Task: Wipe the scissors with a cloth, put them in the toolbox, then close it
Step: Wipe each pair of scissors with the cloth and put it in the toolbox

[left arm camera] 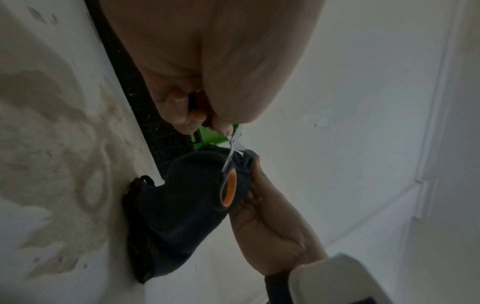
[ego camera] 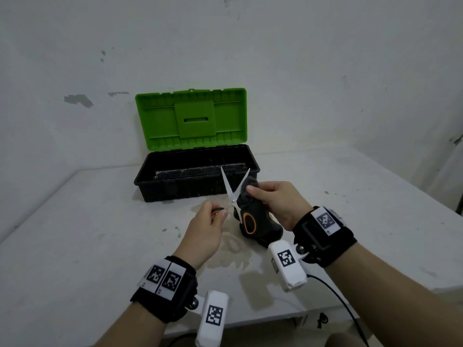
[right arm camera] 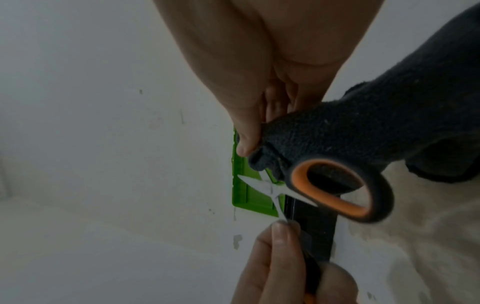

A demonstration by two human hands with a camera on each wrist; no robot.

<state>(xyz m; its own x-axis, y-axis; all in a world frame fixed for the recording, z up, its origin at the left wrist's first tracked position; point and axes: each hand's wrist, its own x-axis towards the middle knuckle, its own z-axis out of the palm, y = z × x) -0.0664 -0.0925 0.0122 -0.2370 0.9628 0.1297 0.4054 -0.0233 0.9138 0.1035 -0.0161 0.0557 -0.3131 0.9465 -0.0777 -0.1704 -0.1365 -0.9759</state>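
**Between your hands: open scissors, blades aimed at the toolbox**

Just in front of the toolbox, you hold the orange-and-black-handled steel scissors (ego camera: 235,204) above the pale counter (ego camera: 100,234), blades spread in a V. Their long axis runs roughly from 6 o'clock at the handles to 12 o'clock at the tips, and the tips point at the black plastic toolbox (ego camera: 160,189) with its green lid (ego camera: 191,118) standing upright behind.

Your left hand (ego camera: 206,227) sits at about 8 o'clock from the pivot. Its fingers (left arm camera: 182,111) are curled and pinch one handle loop; the other loop hangs free on the right hand's side, against the cloth.

Your right hand (ego camera: 275,199) sits at about 3 o'clock from the pivot. Its thumb and fingers (right arm camera: 245,142) are pressed together on the dark grey fleecy cloth (ego camera: 260,216), bunching it around the right-hand blade near the pivot, with the rest of the cloth trailing down to the counter.

So the blade lies inside the right hand's pinch and runs away from you toward 12 o'clock. A wipe would, I judge, travel along that line, from pivot to tip. Wiping looks unfinished: the left blade is bare, and I cannot tell whether it is clean.

The box is open, at 12 o'clock from both hands. The right hand appears slightly nearer it, but the left carries the scissors.
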